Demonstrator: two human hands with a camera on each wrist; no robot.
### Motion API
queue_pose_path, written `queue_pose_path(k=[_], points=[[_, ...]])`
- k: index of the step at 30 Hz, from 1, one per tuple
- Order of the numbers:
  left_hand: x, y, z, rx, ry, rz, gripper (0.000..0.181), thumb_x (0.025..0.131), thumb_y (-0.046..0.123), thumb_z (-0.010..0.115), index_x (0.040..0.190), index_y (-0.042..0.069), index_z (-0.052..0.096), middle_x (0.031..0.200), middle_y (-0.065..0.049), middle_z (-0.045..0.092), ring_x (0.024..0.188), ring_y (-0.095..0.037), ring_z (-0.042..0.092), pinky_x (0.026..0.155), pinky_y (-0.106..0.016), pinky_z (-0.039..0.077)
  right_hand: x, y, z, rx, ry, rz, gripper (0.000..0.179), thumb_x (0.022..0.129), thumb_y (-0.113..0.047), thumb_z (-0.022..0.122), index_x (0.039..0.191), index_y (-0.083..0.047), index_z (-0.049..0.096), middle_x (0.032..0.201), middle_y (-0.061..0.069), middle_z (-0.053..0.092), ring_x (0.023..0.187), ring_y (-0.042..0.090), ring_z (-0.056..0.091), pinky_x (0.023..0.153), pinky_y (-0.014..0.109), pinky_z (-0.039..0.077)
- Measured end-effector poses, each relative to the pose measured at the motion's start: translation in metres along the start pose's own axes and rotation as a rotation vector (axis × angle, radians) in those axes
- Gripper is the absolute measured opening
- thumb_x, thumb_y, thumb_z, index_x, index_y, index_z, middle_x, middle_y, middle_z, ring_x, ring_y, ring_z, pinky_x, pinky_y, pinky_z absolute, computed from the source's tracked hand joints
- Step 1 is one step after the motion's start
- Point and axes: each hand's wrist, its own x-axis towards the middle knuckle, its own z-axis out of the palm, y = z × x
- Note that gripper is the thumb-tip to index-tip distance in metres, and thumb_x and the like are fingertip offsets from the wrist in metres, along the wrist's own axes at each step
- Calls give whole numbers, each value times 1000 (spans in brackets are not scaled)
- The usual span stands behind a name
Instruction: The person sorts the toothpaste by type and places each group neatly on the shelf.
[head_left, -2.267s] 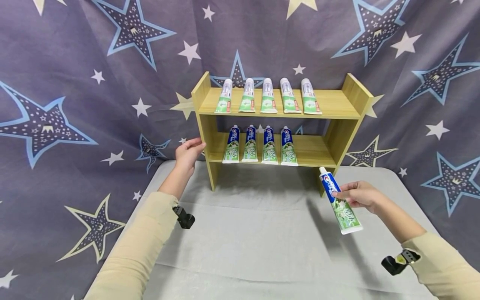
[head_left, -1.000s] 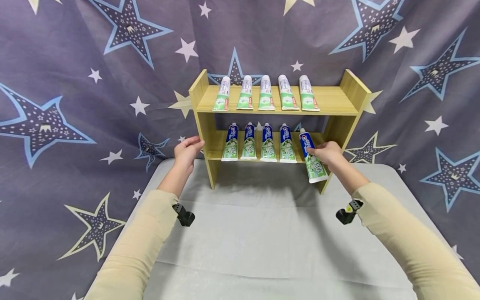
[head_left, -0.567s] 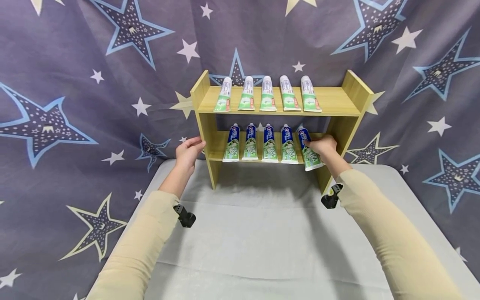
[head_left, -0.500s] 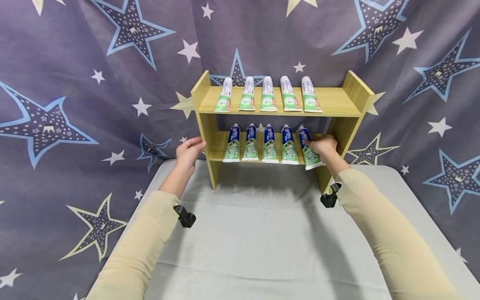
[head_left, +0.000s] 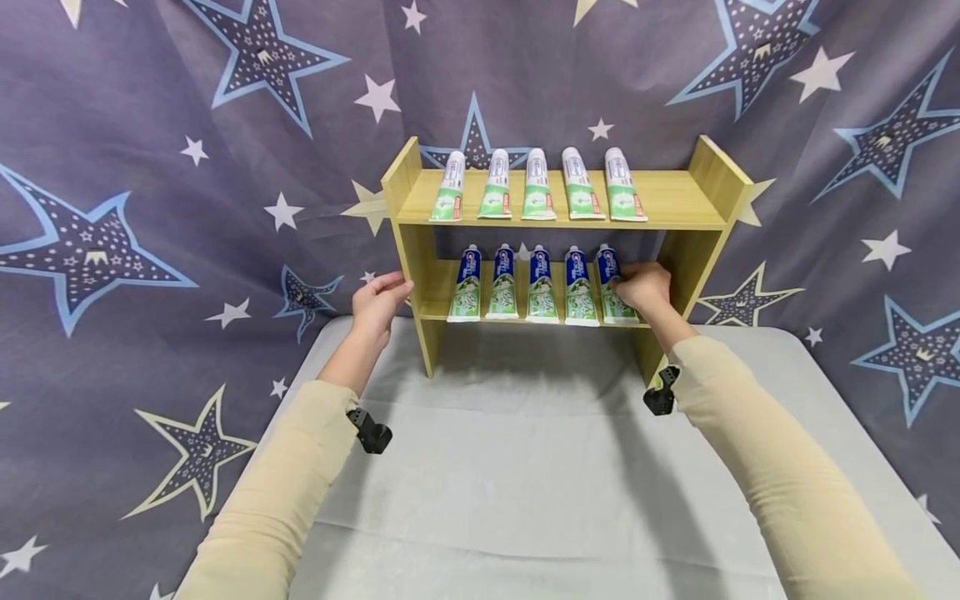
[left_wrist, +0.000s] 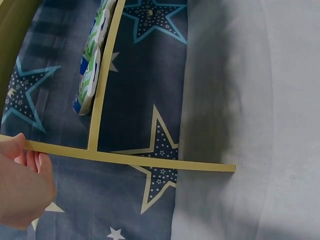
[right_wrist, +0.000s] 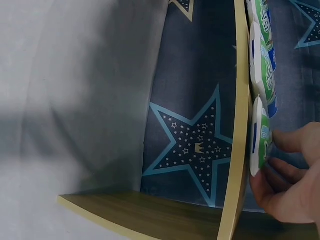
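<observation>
A two-tier wooden shelf (head_left: 675, 200) stands on the grey-covered table. On its lower tier lies a row of several blue-and-green toothpaste tubes (head_left: 541, 287), caps toward the back. My right hand (head_left: 647, 286) holds the rightmost toothpaste tube (head_left: 613, 296), which lies on that tier beside the others. In the right wrist view, the thumb and fingers of that hand pinch the tube's side (right_wrist: 260, 135). My left hand (head_left: 377, 307) grips the front edge of the shelf's left side panel, with the thumb and curled fingers (left_wrist: 37, 161) at the panel edge.
On the upper tier lies a row of several white-and-green toothpaste tubes (head_left: 536, 187). The right side panel (head_left: 686, 258) is close beside my right hand. A star-patterned curtain (head_left: 225, 183) hangs behind the shelf. The grey cloth (head_left: 495, 475) spreads in front.
My right hand has carried the toothpaste tube from in front of the shelf, leftward and inward onto the lower tier. The tube's lower end has moved back in line with the row. My left hand stays put.
</observation>
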Motion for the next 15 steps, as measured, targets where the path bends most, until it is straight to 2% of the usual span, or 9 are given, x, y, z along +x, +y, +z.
queue_pose_path(k=[6,12,15], points=[[-2,1,-2,-24,-13,29,34,84,1,69,117,-3,64,83,7,64,77,-1,63,97,-24,54,-6,0,0,21,10,-51,37,89,-18,56,118,4,64,123,21,64,117,38,57,106,48,41],[-2,4,-1,1,-7,0,40,87,-1,64,126,-6,57,76,11,61,74,1,62,108,-33,47,-22,-9,-13,19,-32,-69,44,91,-24,58,125,4,59,128,23,61,122,39,53,107,50,42],[-4,6,-2,27,-13,-8,39,88,-1,63,126,-6,56,75,12,60,72,3,61,106,-29,49,-34,-14,-25,19,-52,-97,51,92,-28,59,132,3,53,132,25,57,124,40,52,107,52,43]])
